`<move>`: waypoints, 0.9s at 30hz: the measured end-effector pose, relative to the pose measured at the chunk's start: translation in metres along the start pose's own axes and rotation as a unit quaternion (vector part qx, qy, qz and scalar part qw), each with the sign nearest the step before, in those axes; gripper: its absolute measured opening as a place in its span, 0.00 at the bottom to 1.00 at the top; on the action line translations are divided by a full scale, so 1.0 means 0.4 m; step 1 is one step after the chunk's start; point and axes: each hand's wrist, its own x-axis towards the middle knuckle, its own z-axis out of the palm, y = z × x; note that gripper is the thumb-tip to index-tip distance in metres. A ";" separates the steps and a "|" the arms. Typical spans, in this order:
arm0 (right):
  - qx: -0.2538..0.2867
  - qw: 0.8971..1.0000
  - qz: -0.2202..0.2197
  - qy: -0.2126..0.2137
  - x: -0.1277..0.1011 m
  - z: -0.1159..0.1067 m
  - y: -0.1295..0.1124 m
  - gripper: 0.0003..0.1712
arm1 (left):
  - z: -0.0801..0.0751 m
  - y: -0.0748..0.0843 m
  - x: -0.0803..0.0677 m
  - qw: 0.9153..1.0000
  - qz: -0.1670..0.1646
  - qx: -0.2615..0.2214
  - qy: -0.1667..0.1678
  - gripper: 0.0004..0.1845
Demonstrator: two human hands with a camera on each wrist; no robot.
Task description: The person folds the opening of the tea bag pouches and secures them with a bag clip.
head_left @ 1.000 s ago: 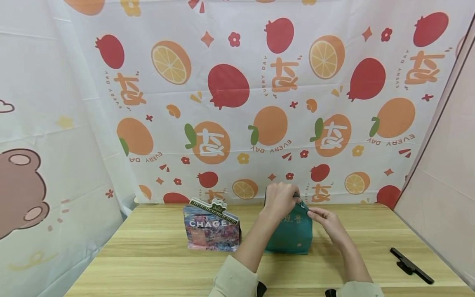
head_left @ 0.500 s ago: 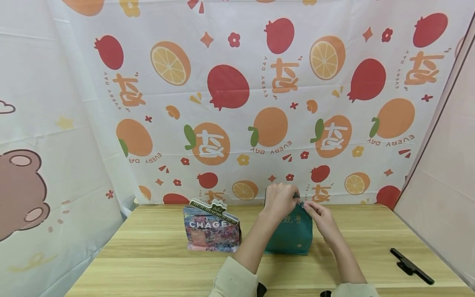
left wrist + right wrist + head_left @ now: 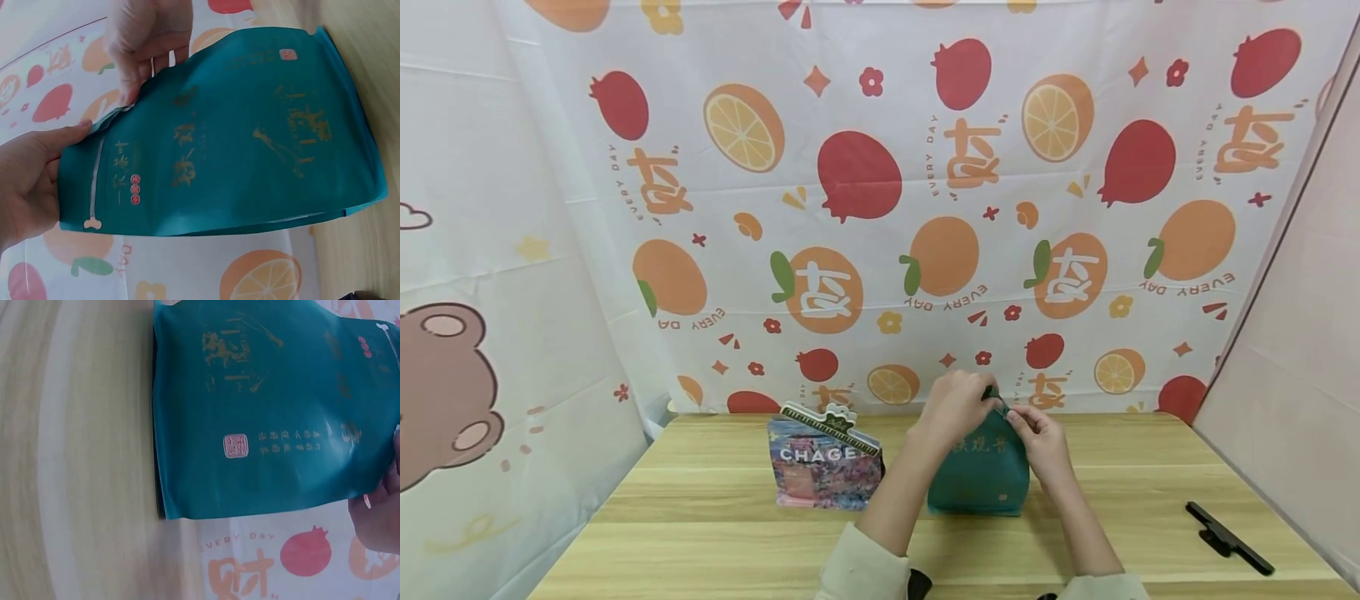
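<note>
A teal tea pouch (image 3: 979, 479) with gold lettering stands upright on the wooden table. My left hand (image 3: 953, 407) grips its top edge from above; the left wrist view shows the thumb on the rim and the fingers behind the pouch, near a pale zip line with a small bone-shaped end. At the top right corner, my right hand (image 3: 1041, 437) pinches the edge between thumb and fingers. Only part of the right hand (image 3: 380, 509) shows in its own wrist view, beside the pouch (image 3: 269, 425). The left hand hides part of the top in the head view.
Left of the teal pouch stands a colourful CHAGEE pouch (image 3: 827, 479) with a decorated bag clip (image 3: 831, 429) slanting across its top. A long black sealing clip (image 3: 1228, 537) lies at the right of the table (image 3: 700, 533). A fruit-print cloth (image 3: 865, 275) hangs behind.
My right hand has moved up and left along the pouch's top edge, its fingers now nearer the left hand. The left hand keeps its grip, shifting slightly left.
</note>
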 end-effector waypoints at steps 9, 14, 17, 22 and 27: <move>-0.009 1.000 -0.016 0.019 0.001 0.012 0.003 0.15 | 0.003 -0.015 0.000 0.999 0.004 -0.034 0.025 0.06; 0.005 1.000 -0.010 -0.010 -0.003 0.003 0.003 0.18 | 0.009 -0.015 -0.002 0.998 0.002 -0.035 0.043 0.05; 0.014 1.000 -0.001 -0.026 -0.007 -0.002 0.000 0.20 | 0.008 -0.013 -0.004 0.998 0.007 -0.040 0.050 0.05; 0.031 0.999 -0.006 -0.042 -0.010 -0.006 -0.006 0.22 | 0.005 -0.007 -0.008 0.998 0.005 -0.052 0.048 0.05; 0.031 0.998 -0.036 -0.049 -0.008 -0.010 -0.003 0.20 | 0.004 -0.003 -0.007 0.998 -0.006 -0.055 0.039 0.05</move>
